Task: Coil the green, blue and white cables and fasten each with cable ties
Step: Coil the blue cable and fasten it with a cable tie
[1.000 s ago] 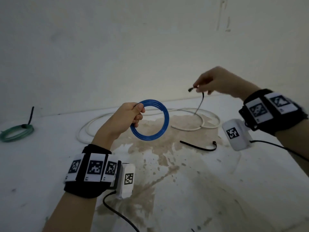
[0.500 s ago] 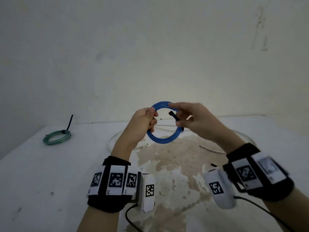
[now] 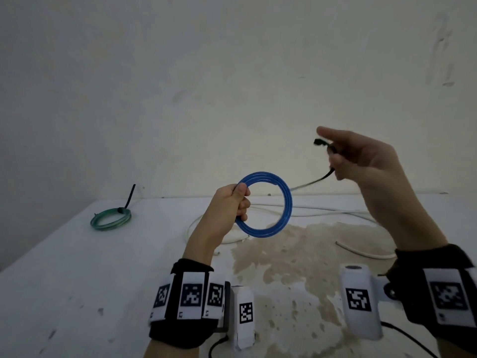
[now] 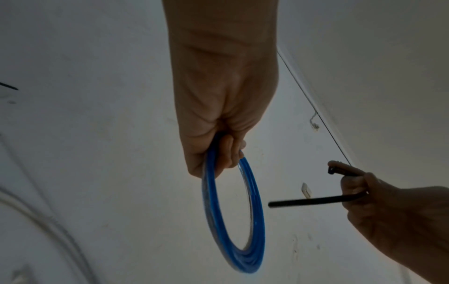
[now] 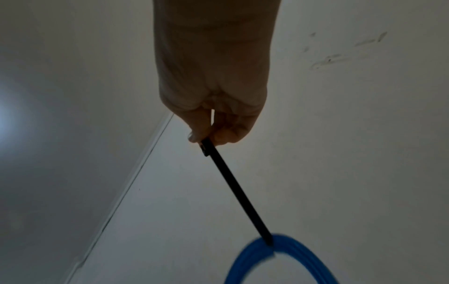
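The blue cable [image 3: 268, 205], coiled and unfastened, is held upright above the bench's [image 3: 77, 267] middle by the left hand [image 3: 229, 202], fingers curled round its rim. The right hand [image 3: 361, 161], at the coil half a second ago, has drawn back, pinching the black cable tie [image 3: 325, 147]; threading has yet to begin. The green cable [image 3: 111, 219] lies tied at the far left corner.

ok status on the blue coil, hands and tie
Left hand grips blue coil, raised. Right hand pinches black cable tie, apart from coil. Nothing in the way.
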